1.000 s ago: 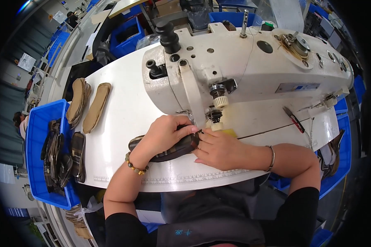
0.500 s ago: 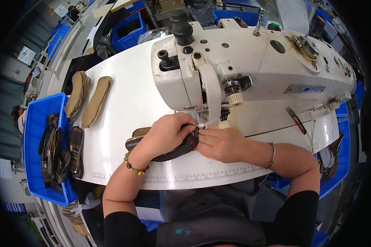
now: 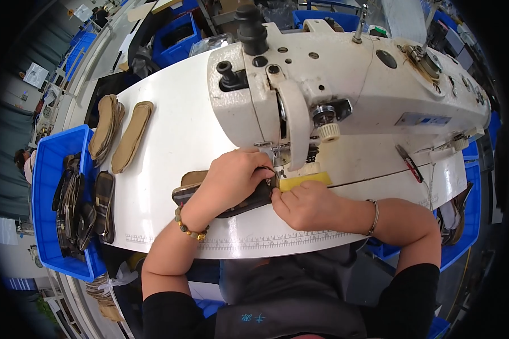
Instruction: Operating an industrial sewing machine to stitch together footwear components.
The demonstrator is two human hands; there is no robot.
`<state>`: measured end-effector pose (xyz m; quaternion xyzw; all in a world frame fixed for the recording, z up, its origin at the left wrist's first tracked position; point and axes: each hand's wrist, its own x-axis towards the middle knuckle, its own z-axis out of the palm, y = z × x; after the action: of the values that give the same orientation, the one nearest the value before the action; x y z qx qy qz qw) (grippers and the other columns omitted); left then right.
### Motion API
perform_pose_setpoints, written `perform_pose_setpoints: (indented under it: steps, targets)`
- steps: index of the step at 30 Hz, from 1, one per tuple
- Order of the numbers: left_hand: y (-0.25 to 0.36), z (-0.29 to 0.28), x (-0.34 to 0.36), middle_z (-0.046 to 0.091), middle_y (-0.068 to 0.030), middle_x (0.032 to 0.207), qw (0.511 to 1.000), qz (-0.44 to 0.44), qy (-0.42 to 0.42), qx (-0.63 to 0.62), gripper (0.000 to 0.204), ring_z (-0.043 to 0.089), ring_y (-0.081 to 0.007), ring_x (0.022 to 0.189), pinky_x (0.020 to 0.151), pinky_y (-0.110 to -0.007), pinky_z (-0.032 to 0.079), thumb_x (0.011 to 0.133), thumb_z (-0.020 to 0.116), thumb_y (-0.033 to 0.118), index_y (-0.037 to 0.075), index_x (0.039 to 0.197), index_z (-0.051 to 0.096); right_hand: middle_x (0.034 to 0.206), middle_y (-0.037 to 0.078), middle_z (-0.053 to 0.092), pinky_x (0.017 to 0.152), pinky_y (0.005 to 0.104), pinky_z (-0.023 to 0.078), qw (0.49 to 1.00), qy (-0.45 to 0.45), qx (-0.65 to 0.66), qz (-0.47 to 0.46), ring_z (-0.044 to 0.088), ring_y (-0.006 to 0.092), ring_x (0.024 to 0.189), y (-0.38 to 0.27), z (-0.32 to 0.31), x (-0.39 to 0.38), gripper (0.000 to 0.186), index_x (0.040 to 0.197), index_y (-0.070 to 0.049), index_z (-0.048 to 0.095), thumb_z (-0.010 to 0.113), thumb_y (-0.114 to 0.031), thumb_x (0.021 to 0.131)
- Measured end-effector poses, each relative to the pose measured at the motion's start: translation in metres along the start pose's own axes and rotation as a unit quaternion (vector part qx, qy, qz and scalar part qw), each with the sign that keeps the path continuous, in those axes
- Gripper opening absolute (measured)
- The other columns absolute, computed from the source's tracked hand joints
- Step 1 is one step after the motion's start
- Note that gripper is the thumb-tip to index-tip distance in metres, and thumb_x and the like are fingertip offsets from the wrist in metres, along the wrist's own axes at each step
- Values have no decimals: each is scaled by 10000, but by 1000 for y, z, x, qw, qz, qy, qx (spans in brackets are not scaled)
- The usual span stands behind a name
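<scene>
A dark brown slipper piece [image 3: 244,207] with a stripe and a tan sole-shaped part [image 3: 193,177] lies on the white table of the sewing machine [image 3: 345,68]. Its right end is at the needle area, under the presser foot [image 3: 277,155]. My left hand [image 3: 232,178] is over the piece, thumb and fingers pinching its upper edge close to the foot. My right hand [image 3: 311,206] is closed with its fingertips at the right end of the same piece; what lies between those fingers is partly hidden. Just behind the right hand is a yellow strip [image 3: 308,181] on the machine bed.
Tan sole-shaped pieces [image 3: 133,137] lie in piles at the table's left. Beside them a blue bin [image 3: 44,198] holds dark slipper pieces [image 3: 70,212]. Red-handled thread snips [image 3: 408,164] rest at the right. A printed ruler [image 3: 266,242] runs along the table's front edge.
My right hand has drawn back slightly toward me and its fingers have curled in, uncovering the yellow strip. The left hand stays pinched on the piece, shifted slightly.
</scene>
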<state>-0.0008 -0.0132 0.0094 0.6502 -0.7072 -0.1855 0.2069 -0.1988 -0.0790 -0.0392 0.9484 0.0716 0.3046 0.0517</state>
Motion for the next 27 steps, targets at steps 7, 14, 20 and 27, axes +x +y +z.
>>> perform_pose_setpoints:
  steps: [7, 14, 20, 27]
  targets:
    - [3, -1, -1, 694, -64, 849, 999, 10, 6, 40, 75, 662, -302, 807, 704, -401, 526, 836, 683, 163, 100, 868, 709, 569, -6, 516, 418, 248, 346, 999, -19, -24, -13, 486, 93, 451, -5, -6, 0, 245, 860, 43, 683, 641, -126, 688]
    - [8, 3, 0, 683, -51, 806, 996, 10, 38, 83, 107, 664, -278, 771, 656, -387, 521, 826, 708, 218, 112, 831, 717, 578, -7, 519, 417, 242, 327, 999, 2, -44, -13, 477, 88, 451, -8, -5, -1, 243, 860, 46, 681, 648, -115, 680]
    - [5, 5, 1, 681, -55, 779, 995, 15, 45, 88, 120, 665, -279, 746, 648, -383, 520, 830, 709, 234, 114, 822, 718, 603, 17, 557, 419, 240, 367, 999, -28, -35, 8, 507, 91, 453, -11, -10, 2, 256, 873, 61, 678, 648, -109, 685]
    - [4, 7, 2, 689, -67, 788, 997, 3, 44, 56, 115, 664, -293, 744, 651, -392, 519, 825, 720, 230, 116, 835, 724, 599, 26, 564, 416, 248, 393, 998, -52, -19, 19, 531, 104, 451, -11, -14, 3, 261, 892, 75, 672, 639, -96, 698]
